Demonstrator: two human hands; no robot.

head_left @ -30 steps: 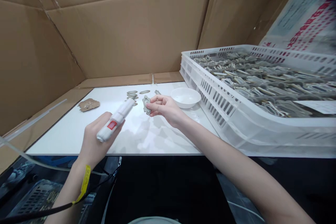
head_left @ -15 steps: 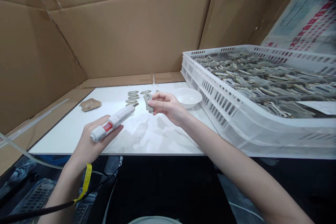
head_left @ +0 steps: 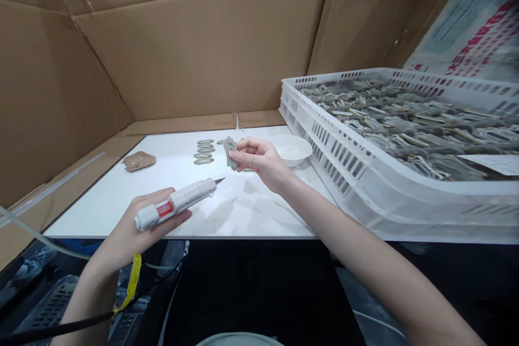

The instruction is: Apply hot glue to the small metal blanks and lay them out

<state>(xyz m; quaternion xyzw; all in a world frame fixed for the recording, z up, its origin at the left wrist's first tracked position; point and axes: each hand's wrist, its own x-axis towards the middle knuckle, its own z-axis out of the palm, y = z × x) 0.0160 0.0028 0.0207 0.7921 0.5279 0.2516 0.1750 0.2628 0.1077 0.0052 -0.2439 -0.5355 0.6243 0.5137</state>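
Observation:
My left hand (head_left: 158, 213) is wrapped round a white hand tool (head_left: 188, 197) with a red section and a thin, pointed dark metal tip. The tip points up and right, over the white tabletop. Between its thumb and fingers, my right hand (head_left: 261, 162) pinches a small flat grey-green part (head_left: 231, 154) with a rounded opening, held up and tilted. The tool tip and this part are apart. Behind, several similar parts (head_left: 204, 151) lie in a column on the tabletop, and another part (head_left: 221, 141) lies close by, partly hidden.
A white bowl (head_left: 294, 150) stands behind my right hand. At right, a large white perforated crate (head_left: 348, 157) holds many similar parts. A torn piece of brown cardboard (head_left: 139, 161) lies at left. Cardboard walls enclose the white table (head_left: 117, 200). A yellow-tagged black cable (head_left: 81, 324) crosses my left forearm.
My left hand has lowered slightly, and the tool's tip now sits lower and further right, away from the column of parts. My right hand has turned the held part a little and raised it.

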